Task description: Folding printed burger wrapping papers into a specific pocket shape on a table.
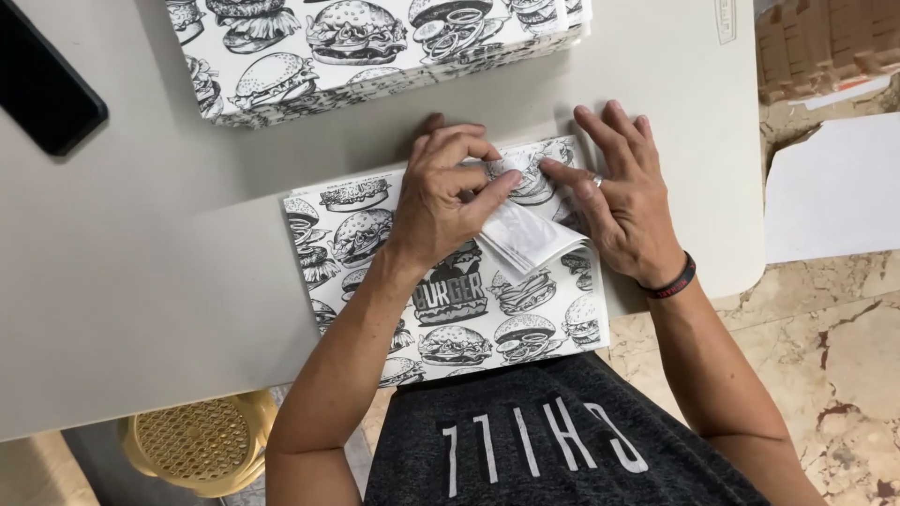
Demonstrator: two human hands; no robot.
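A white paper sheet printed with black burger drawings (469, 319) lies at the near edge of the grey table (141, 281), overhanging it toward me. Its far right corner is folded back, and the plain white underside (527, 236) shows. My left hand (448, 192) pinches the edge of that folded flap with thumb and fingers. My right hand (626, 197), with a ring and a dark wristband, lies flat beside the flap, its index finger pressing the fold.
A stack of the same burger-printed sheets (375, 47) sits at the table's far side. A black phone (42, 84) lies at the far left. A yellow plastic stool (202, 440) stands under the table. White sheets (834, 187) and cardboard (825, 42) lie on the marble floor at right.
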